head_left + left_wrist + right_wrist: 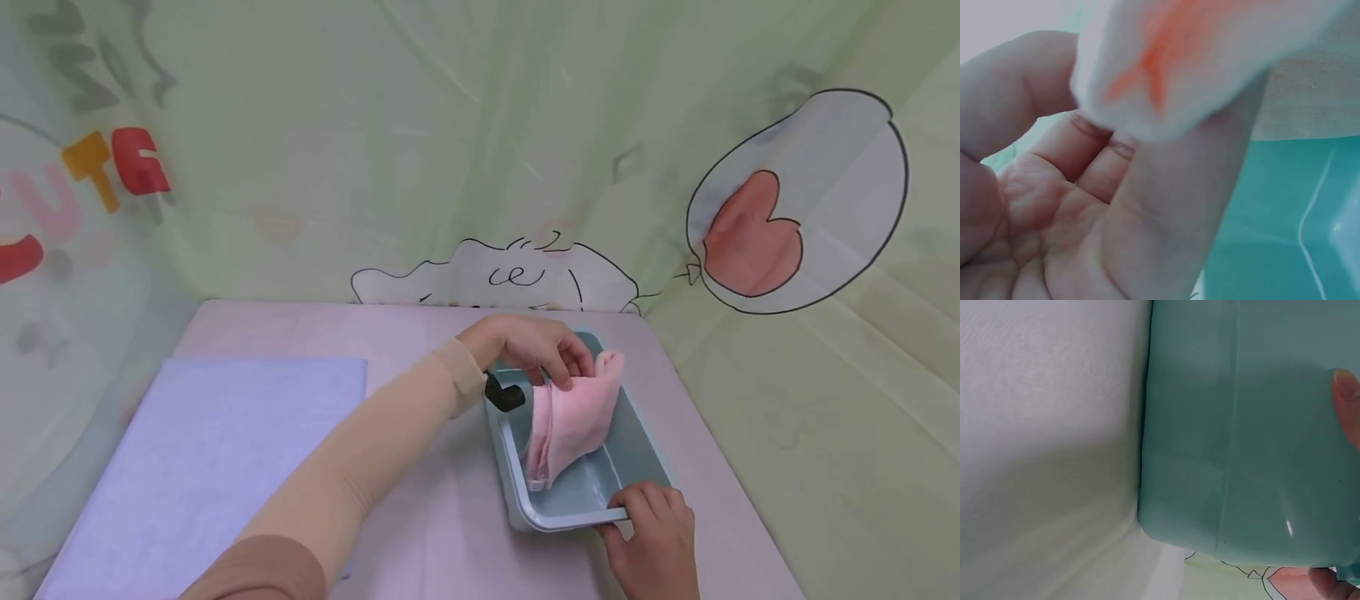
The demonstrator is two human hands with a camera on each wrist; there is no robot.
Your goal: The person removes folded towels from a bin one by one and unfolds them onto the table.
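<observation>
My left hand (534, 343) reaches into a grey-blue plastic bin (576, 522) and pinches the top of a folded pink towel (581, 421). The towel stands upright and slightly tilted inside the bin, its layered edges facing left. In the left wrist view, thumb and fingers close on a pale corner of the towel (1166, 81) with an orange mark. My right hand (654, 540) grips the bin's near right corner, fingers over the rim and thumb below. The right wrist view shows that thumb (1347, 403) against the bin's outer wall (1260, 462).
A flat lavender folded sheet (247, 442) lies on the left of the pink-covered table (420, 508). Printed fabric walls (315, 167) surround the table at the back and both sides. A black strap piece (504, 393) hangs at the left wrist, over the bin's left rim.
</observation>
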